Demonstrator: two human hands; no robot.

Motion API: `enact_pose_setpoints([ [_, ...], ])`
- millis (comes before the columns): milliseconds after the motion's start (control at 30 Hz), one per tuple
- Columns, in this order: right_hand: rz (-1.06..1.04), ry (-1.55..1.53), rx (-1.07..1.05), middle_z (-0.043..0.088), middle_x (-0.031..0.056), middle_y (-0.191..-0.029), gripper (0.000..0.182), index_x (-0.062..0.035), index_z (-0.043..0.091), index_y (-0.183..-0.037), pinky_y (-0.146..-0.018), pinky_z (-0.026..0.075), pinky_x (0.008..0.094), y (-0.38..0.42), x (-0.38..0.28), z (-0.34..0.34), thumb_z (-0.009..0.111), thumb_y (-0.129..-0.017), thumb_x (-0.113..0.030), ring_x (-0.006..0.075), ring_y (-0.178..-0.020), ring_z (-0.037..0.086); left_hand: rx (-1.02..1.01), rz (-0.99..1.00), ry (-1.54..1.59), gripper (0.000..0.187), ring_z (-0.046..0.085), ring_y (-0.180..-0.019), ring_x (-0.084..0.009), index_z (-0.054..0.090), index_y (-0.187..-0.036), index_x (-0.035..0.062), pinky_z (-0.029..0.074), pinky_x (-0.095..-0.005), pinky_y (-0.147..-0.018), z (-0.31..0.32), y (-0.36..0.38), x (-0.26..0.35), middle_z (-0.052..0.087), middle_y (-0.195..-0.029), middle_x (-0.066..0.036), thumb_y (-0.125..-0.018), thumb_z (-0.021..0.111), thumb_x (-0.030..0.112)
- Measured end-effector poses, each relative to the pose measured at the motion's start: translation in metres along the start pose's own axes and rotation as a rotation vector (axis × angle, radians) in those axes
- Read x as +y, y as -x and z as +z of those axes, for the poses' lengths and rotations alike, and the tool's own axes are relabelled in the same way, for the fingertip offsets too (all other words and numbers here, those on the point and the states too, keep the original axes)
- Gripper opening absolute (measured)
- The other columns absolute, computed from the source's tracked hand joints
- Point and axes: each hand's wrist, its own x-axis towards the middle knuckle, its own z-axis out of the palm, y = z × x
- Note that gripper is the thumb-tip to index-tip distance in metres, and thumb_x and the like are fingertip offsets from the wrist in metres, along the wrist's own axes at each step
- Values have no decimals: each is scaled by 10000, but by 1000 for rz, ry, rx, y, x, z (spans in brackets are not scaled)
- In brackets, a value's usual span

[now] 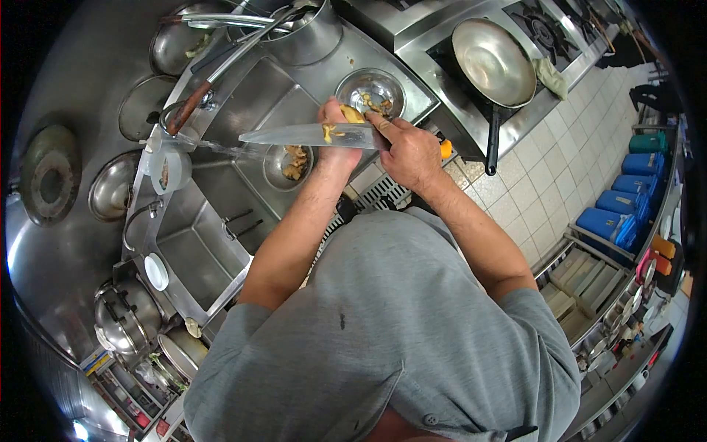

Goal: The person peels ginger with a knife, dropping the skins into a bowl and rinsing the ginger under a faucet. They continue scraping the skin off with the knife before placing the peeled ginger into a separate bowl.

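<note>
My right hand (414, 153) is closed around a large kitchen knife (294, 135), its wide blade lying sideways across my left wrist area. Yellow scraps cling to the blade near its middle. Behind the blade, my left hand (333, 112) grips a piece of peeled ginger (352, 114), yellow and close to my right fingertips; the blade hides part of this hand. Just beyond both hands sits a metal bowl (370, 71) with ginger bits and peelings. A second metal bowl (269, 171) with knobbly brown ginger stands in the sink, left of my left forearm.
Water runs from a faucet (193, 102) into the steel sink (254, 99). A large pot (305, 37) stands at the back. On the stove at right rests a wide pan (493, 62), its black handle (493, 144) jutting toward the aisle. Blue bins (607, 225) line the right shelf.
</note>
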Motion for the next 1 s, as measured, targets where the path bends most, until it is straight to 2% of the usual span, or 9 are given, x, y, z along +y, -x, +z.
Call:
enact_pose_setpoints([
  [133, 22, -3, -27, 709, 96, -964, 631, -204, 644, -1387, -723, 603, 432, -3, 9, -2, 717, -763, -145, 315, -828, 728, -105, -23, 79, 186, 578, -934, -178, 510, -1088, 124, 509, -386, -814, -15, -9, -5, 544, -975, -14, -1063, 485, 307],
  [300, 136, -73, -87, 735, 154, -1013, 537, -226, 657, -1381, -803, 575, 475, -10, 52, 12, 654, -848, -166, 368, -918, 713, -225, -16, 88, 166, 575, -899, -161, 540, -1104, 140, 500, -375, -739, -7, 11, 6, 581, -1015, -21, -1087, 504, 301],
  [367, 176, -85, -87, 737, 160, -1025, 508, -233, 660, -1378, -816, 567, 474, -10, 64, 11, 633, -875, -167, 376, -927, 710, -192, -53, 41, 245, 541, -757, -158, 574, -1037, 127, 422, -327, -624, 7, 20, 15, 602, -896, -21, -1095, 500, 353],
  [433, 213, -98, -92, 739, 166, -1037, 482, -239, 664, -1375, -828, 560, 472, -11, 63, 9, 611, -901, -168, 385, -935, 708, -207, -112, 47, 268, 538, -757, -160, 583, -1042, 123, 422, -324, -637, 2, 11, 14, 604, -897, -19, -1093, 507, 374],
  [500, 214, -110, -50, 735, 165, -990, 477, -243, 664, -1373, -790, 564, 479, -12, 54, 5, 614, -907, -152, 382, -895, 710, -229, -174, 54, 291, 535, -758, -162, 592, -1047, 119, 423, -322, -650, -3, 0, 14, 606, -898, -16, -1090, 515, 396],
  [567, 160, -89, -22, 730, 151, -961, 509, -252, 658, -1380, -757, 570, 475, -10, 36, 2, 631, -884, -140, 374, -862, 710, -197, -316, 227, 301, 601, -832, -203, 577, -1124, 127, 503, -362, -680, -8, -8, 15, 633, -986, -50, -1081, 527, 420],
  [667, 56, -60, 30, 710, 119, -904, 580, -265, 646, -1393, -691, 579, 463, -4, 11, 0, 665, -832, -117, 355, -794, 708, -182, -392, 249, 354, 607, -826, -207, 565, -1123, 101, 522, -376, -712, 1, 3, 18, 631, -927, -70, -1078, 521, 450],
  [733, -6, -20, 47, 683, 79, -866, 668, -265, 630, -1407, -630, 585, 438, -1, 2, -2, 698, -763, -102, 324, -739, 707, -171, -392, 242, 367, 607, -809, -208, 558, -1124, 95, 526, -374, -724, 1, 0, 14, 621, -891, -68, -1081, 511, 456],
  [1000, -7, 17, 54, 679, 87, -865, 636, -242, 647, -1374, -645, 586, 449, -2, 0, 1, 720, -755, -118, 319, -713, 707, -80, -330, 256, 333, 576, -722, -182, 527, -1102, 108, 524, -344, -722, 3, -5, 10, 566, -817, -35, -1101, 467, 436],
])
